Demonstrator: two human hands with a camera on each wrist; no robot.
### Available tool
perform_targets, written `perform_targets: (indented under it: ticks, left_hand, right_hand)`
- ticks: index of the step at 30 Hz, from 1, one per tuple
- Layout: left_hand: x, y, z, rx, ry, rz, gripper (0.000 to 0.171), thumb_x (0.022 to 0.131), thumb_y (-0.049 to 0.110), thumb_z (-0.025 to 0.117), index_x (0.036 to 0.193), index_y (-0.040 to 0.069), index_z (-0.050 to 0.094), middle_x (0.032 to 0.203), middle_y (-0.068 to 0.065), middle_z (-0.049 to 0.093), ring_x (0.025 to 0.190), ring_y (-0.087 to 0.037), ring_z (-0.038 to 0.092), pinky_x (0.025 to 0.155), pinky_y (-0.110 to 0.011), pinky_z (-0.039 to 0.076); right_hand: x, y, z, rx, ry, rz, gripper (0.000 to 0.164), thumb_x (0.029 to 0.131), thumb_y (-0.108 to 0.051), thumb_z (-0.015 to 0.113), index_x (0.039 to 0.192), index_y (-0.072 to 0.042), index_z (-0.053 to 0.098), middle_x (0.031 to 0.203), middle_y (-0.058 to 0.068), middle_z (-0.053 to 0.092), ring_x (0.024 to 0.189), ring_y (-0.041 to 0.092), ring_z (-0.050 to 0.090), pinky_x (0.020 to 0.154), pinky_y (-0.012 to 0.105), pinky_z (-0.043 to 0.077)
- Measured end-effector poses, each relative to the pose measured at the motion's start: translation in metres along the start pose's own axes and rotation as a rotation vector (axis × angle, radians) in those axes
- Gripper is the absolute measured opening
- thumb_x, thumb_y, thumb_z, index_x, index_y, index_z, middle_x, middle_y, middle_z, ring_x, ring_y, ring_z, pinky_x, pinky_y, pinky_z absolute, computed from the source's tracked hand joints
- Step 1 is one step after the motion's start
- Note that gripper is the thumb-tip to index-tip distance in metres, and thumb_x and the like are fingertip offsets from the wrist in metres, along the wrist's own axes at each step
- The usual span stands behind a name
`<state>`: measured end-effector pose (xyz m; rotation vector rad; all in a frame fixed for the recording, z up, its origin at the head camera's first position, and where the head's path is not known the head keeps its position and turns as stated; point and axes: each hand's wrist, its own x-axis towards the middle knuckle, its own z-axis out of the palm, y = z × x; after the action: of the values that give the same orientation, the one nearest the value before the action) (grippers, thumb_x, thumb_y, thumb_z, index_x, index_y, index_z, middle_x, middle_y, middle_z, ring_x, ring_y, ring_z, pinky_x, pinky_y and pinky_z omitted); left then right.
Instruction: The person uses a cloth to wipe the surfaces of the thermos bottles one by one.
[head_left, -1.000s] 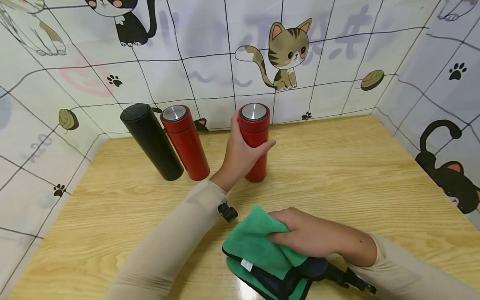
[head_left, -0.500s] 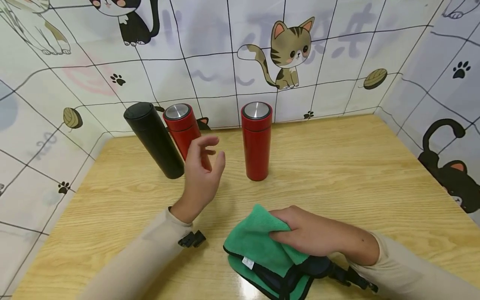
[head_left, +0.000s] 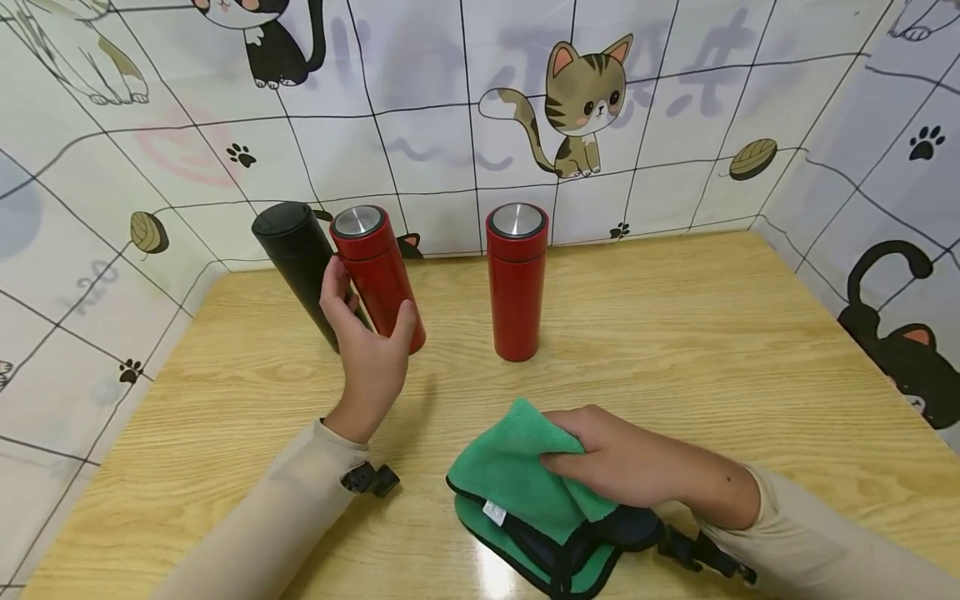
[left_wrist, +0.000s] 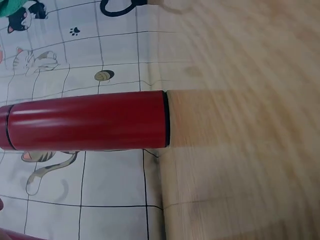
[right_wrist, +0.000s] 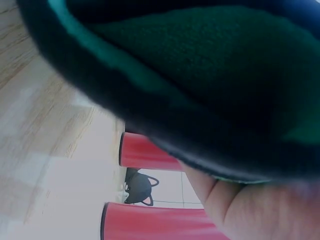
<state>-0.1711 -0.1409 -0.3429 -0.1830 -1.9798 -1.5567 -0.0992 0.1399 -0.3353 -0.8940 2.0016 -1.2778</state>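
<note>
Cat-printed backdrop behind your worktop. Black bottle, middle red bottle and right red bottle stand upright, none lifted. Green cloth, pinched in your right hand, meets no bottle yet. Your left hand flanks the middle red bottle, fingers loosely spread; its grip seems not yet made.

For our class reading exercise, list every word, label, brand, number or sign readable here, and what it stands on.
None can be read.
White tag on green cloth: too small.
Faint letter-like marks on backdrop: too blurred.
Red bottles, black bottle: no writing visible.
</note>
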Motion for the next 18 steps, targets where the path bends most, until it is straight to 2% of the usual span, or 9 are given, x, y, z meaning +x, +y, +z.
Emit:
perform_targets:
  ticks: [4,8,13,18]
  left_hand:
    - [0.007,0.010,0.003,-0.069,-0.027,-0.127,0.089,0.090,0.002,0.061,0.157,0.004,0.003,0.161,-0.010,0.020,0.147,-0.020,0.024,0.121,-0.045,0.029]
    - [0.016,0.004,0.006,-0.078,-0.051,-0.222,0.089,0.092,0.005,0.062,0.158,0.012,0.003,0.156,-0.007,0.028,0.140,-0.021,0.034,0.114,-0.047,0.039]
    - [0.022,-0.001,0.010,-0.025,-0.036,-0.228,0.085,0.094,0.004,0.062,0.158,0.013,0.006,0.153,-0.009,0.033,0.139,-0.024,0.037,0.114,-0.048,0.038]
    - [0.021,-0.020,0.007,-0.002,-0.017,-0.199,0.085,0.093,0.006,0.068,0.156,0.018,0.012,0.152,-0.005,0.037,0.139,-0.020,0.038,0.113,-0.047,0.041]
  right_hand:
    - [0.000,0.001,0.000,-0.003,0.005,-0.004,0.024,0.102,-0.014,0.053,0.124,-0.014,0.063,0.114,0.000,0.071,0.097,0.008,0.067,0.086,0.023,0.054]
    - [-0.001,0.001,0.000,-0.015,0.009,-0.004,0.024,0.102,-0.014,0.053,0.124,-0.014,0.062,0.115,0.000,0.071,0.098,0.008,0.067,0.086,0.022,0.054]
    - [-0.001,-0.001,-0.001,-0.015,0.026,0.010,0.025,0.102,-0.015,0.053,0.126,-0.014,0.062,0.117,0.002,0.070,0.099,0.009,0.067,0.086,0.023,0.054]
    - [-0.001,0.000,-0.001,0.020,0.089,0.037,0.030,0.103,-0.015,0.052,0.132,-0.010,0.059,0.127,0.009,0.067,0.107,0.013,0.067,0.087,0.024,0.055]
